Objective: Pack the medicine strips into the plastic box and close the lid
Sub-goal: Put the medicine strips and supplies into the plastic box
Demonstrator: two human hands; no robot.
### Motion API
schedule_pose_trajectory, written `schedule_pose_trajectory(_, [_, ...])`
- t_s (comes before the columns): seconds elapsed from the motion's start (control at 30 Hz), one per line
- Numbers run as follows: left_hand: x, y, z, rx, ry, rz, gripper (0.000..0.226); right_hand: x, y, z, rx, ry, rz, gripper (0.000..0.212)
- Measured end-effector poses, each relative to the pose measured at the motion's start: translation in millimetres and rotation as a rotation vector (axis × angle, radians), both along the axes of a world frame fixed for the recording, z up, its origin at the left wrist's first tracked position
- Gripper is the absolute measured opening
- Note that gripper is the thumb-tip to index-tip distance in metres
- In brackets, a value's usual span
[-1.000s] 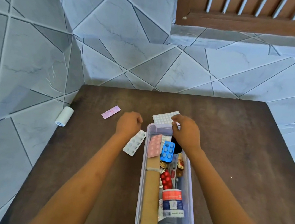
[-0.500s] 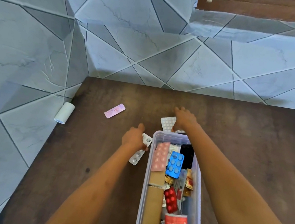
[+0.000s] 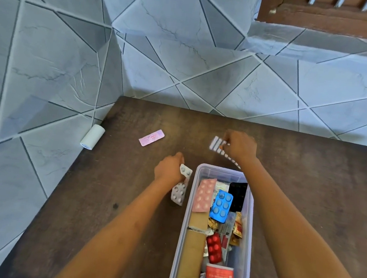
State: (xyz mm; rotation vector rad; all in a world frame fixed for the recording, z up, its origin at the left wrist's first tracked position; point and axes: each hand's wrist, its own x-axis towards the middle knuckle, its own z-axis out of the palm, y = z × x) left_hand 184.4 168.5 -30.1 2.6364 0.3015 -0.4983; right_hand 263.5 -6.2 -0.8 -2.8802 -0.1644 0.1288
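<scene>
Strips (image 3: 217, 145) and (image 3: 179, 190) are pinched in my right grip (image 3: 239, 147) and left grip (image 3: 169, 169), next dropped into the box (image 3: 251, 219), then the pink one (image 3: 151, 137) far left.

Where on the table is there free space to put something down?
Free: the dark wooden table right of the clear plastic box, and the near-left corner. Crowded: around the left hand, right hand and pink medicine strip.

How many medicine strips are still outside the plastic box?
3: a pink strip lying on the table, a white strip in the left hand, and a white strip in the right hand. None seem hidden.
</scene>
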Motion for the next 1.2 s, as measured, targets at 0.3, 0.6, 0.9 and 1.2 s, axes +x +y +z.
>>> schedule_pose_trajectory(0.3, [-30, -4, 74, -0.118, -0.295, 0.118, 0.039, -69, -2, 70, 0.451, -0.283, -0.052, 0.021])
schedule_pose_trajectory(0.6, [-86, -20, 91, -0.312, -0.321, -0.053, 0.043, -168, -47, 53, 0.678, -0.059, -0.235, 0.039])
schedule_pose_trajectory(0.9, [-133, -42, 51, -0.25, -0.118, -0.3, 0.038, -244, -37, 11, 0.628, 0.106, -0.243, 0.05])
schedule_pose_trajectory(1.2, [-135, -34, 40, -0.331, -0.272, -0.114, 0.031, -223, -26, 7, 0.575, -0.104, -0.359, 0.044])
